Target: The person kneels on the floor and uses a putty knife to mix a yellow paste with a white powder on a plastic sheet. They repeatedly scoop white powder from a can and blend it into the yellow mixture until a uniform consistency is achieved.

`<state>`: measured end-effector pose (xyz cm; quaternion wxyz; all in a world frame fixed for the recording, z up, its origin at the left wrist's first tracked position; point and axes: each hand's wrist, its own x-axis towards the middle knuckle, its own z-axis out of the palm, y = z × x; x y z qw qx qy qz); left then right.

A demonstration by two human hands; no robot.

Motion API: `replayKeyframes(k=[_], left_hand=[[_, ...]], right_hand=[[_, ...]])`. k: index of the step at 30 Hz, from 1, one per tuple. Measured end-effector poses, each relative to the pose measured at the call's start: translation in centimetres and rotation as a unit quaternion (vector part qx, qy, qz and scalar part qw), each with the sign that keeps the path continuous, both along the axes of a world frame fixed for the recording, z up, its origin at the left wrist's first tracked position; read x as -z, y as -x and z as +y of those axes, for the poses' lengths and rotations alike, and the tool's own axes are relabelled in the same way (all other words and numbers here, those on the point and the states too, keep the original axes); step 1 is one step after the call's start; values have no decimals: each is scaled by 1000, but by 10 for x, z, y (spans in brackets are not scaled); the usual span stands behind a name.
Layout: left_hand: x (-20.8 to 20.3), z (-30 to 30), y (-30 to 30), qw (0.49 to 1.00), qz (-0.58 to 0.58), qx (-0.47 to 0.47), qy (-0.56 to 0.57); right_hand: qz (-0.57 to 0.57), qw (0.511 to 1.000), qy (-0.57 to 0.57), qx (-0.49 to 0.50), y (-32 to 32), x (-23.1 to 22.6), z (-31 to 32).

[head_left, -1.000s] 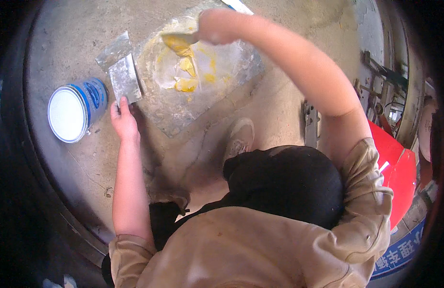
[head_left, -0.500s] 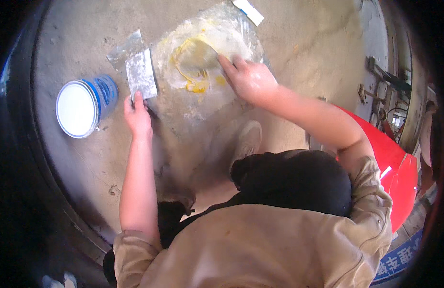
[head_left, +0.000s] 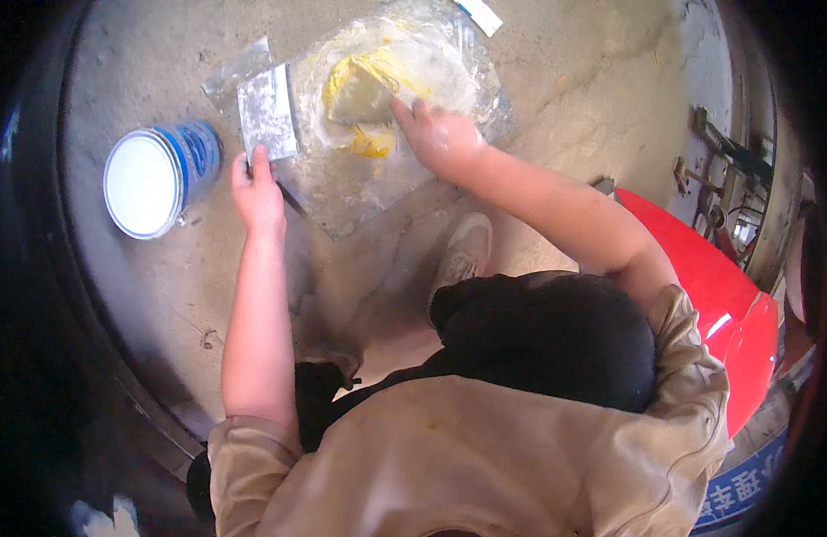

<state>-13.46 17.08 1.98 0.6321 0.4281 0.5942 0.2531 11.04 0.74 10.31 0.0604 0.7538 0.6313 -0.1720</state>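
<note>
Yellow paste borders the scraper pinched in the right hand. The left hand pinches a metal plate

You had two grips in view, your left grip and right grip. You had one smeared plate on the left, one grey sheet just beyond it, one scraper, one mixing board and two main patches of yellow paste, one far, one near. You also had one lidded tin at left, one white strip at the far edge, one red panel at right.
</note>
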Motion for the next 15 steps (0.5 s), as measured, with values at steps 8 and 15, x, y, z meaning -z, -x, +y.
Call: replayKeyframes(k=[8, 15], left_hand=[[1, 12, 1, 999, 34, 22, -35], [0, 14, 3, 1000, 19, -12, -20]], right_hand=[[-1, 1000, -14, 10, -8, -13, 14], [-4, 989, 140, -51, 4, -11, -3]])
